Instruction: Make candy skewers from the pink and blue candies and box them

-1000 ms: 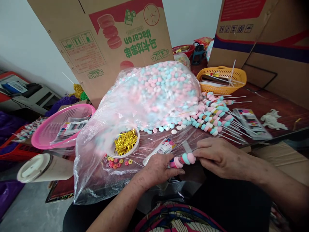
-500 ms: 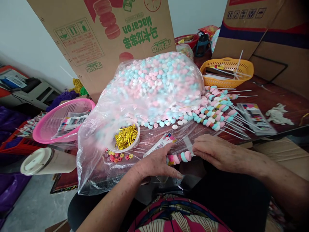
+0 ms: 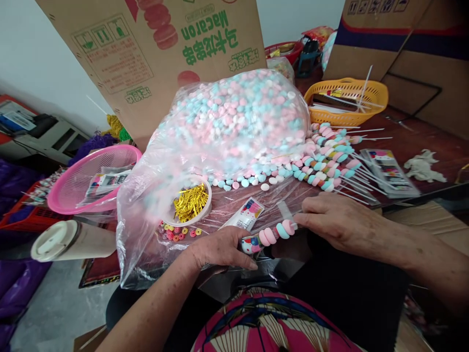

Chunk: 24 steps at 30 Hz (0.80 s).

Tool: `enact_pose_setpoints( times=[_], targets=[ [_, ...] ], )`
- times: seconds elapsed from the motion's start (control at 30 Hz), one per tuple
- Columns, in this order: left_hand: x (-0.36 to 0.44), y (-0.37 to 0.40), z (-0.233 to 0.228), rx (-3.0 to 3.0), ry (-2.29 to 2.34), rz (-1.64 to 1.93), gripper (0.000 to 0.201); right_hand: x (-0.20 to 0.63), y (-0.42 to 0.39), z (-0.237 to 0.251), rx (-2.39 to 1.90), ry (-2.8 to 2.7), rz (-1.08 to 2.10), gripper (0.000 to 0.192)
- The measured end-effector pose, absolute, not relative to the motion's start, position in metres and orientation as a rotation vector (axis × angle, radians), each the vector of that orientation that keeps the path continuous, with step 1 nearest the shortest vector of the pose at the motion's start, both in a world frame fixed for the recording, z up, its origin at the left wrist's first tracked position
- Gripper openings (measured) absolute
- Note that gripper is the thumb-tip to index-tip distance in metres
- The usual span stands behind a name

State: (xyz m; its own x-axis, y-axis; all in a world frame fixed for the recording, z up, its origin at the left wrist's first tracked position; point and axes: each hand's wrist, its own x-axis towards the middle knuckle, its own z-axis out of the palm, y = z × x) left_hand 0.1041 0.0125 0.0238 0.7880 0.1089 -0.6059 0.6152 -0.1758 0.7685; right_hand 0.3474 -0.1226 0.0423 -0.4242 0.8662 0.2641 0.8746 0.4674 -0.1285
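Observation:
A marshmallow skewer [image 3: 267,236] with pink and blue pieces lies slanted between my hands at the table's front edge. Its left end sits inside a clear printed bag [image 3: 251,245], which my left hand [image 3: 222,248] grips between thumb and fingers. At the skewer's right end, the fingers of my right hand [image 3: 331,222] are closed on it; the stick there is mostly hidden. Another flat printed bag [image 3: 250,215] lies just beyond. Finished-looking skewers [image 3: 330,156] are piled to the right, sticks pointing right.
A big clear sack of marshmallows [image 3: 234,112] fills the middle. Before it stand a tub of gold twist ties [image 3: 190,203] and loose candy rings [image 3: 178,232]. A pink basket [image 3: 54,195] and lidded cup [image 3: 91,243] are left; a yellow basket [image 3: 346,117] and bag stack [image 3: 388,171] right.
My left hand has shifted left along the skewer with the printed bag, baring more of it. The skewer's right end has risen slightly with my right hand. The view has tilted a little.

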Motion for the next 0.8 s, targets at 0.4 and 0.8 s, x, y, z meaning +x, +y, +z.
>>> enact_pose_setpoints(
  times=[0.4, 0.8],
  targets=[
    [0.114, 0.0, 0.034, 1.766, 0.703, -0.422, 0.031, 0.326, -0.125, 0.036, -1.368, -2.369, -0.123, 0.022],
    [0.122, -0.011, 0.027, 1.702, 0.586, -0.549, 0.033, 0.323, -0.111, 0.045, -1.271, -2.408, -0.259, 0.019]
  ],
)
